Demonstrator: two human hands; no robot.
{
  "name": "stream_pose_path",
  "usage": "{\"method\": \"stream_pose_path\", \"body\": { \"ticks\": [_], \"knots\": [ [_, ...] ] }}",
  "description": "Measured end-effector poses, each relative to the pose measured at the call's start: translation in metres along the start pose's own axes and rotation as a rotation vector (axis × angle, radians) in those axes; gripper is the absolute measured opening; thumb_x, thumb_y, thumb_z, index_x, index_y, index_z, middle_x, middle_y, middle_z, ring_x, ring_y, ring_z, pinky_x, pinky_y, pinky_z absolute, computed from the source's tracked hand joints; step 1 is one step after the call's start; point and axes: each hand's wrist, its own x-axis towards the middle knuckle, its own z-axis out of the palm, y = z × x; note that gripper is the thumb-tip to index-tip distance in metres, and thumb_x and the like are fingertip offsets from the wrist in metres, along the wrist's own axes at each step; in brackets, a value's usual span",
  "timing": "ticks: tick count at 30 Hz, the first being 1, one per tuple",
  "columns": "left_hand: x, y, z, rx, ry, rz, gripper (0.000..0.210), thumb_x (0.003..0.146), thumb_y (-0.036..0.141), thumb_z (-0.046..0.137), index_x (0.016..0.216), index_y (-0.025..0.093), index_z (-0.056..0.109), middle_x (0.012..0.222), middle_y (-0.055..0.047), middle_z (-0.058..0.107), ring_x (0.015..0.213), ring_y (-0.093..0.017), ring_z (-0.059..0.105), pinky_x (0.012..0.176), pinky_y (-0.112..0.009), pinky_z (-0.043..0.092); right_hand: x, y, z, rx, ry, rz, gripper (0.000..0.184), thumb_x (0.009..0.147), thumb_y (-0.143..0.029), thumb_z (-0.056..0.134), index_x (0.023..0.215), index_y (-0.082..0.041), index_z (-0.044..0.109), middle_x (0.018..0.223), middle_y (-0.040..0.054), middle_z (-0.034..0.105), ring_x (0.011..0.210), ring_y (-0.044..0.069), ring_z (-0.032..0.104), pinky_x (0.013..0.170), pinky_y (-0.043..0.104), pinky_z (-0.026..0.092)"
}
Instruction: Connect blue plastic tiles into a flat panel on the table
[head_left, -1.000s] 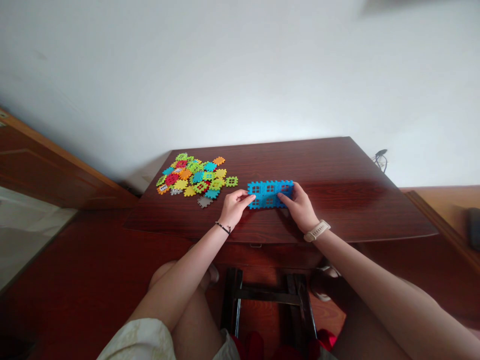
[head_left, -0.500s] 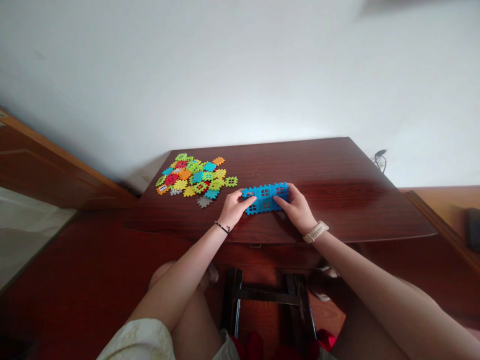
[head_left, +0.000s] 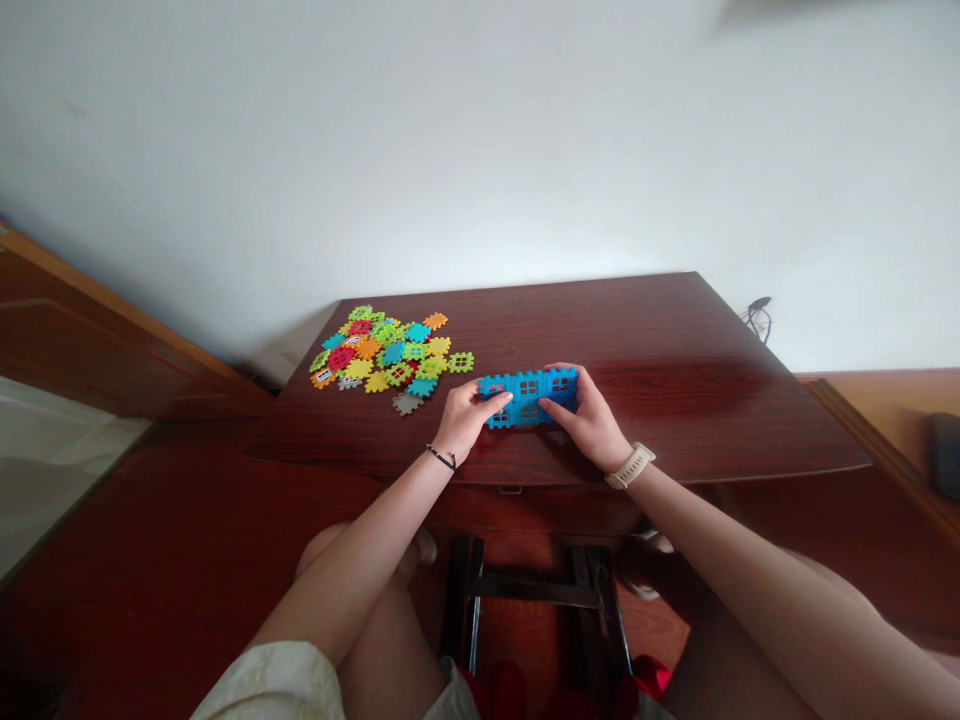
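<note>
A panel of joined blue interlocking tiles (head_left: 529,389) with window cut-outs is held between my two hands, above the near part of the table. My left hand (head_left: 466,412) grips its left end, the thumb lying across the front face. On the right end my right hand (head_left: 591,418) is closed, its thumb pressed on the lower front and its fingers partly hidden behind. The panel shows two rows of tiles with toothed edges. Whether its lower edge touches the table I cannot tell.
A pile of loose toothed tiles (head_left: 390,350) in green, yellow, red, orange, teal and grey lies on the left of the dark wooden table (head_left: 637,330). A white wall (head_left: 510,150) stands behind. A black cable (head_left: 759,318) hangs beyond the right edge.
My right thumb has moved left and slightly down across the panel. The right fingers have shifted left along its top edge. The left hand keeps its grip.
</note>
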Motion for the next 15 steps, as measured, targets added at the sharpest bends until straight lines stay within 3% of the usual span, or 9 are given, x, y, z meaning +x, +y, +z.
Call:
{"method": "stream_pose_path", "body": {
  "ticks": [9,15],
  "knots": [
    [-0.001,0.0,0.002,-0.065,0.003,-0.008,0.038,0.073,0.048,0.094,0.09,0.017,0.078,0.086,-0.004,0.077,0.073,-0.016,0.068,0.072,-0.03,0.058,-0.002,-0.002,0.003,-0.014,-0.004,-0.01,0.053,0.092,-0.051,0.077,0.135,-0.028,0.055,0.13,0.0087,0.069,0.117,0.03,0.067,0.105,0.047,0.057],
    [-0.006,-0.003,0.01,-0.201,-0.064,-0.062,0.042,0.073,0.046,0.097,0.098,0.016,0.08,0.097,-0.006,0.081,0.087,-0.022,0.075,0.091,-0.04,0.062,-0.003,-0.007,0.012,0.08,-0.039,0.038,0.042,0.1,-0.052,0.067,0.133,-0.029,0.056,0.124,0.0068,0.068,0.112,0.027,0.066,0.104,0.046,0.056]
  ]
}}
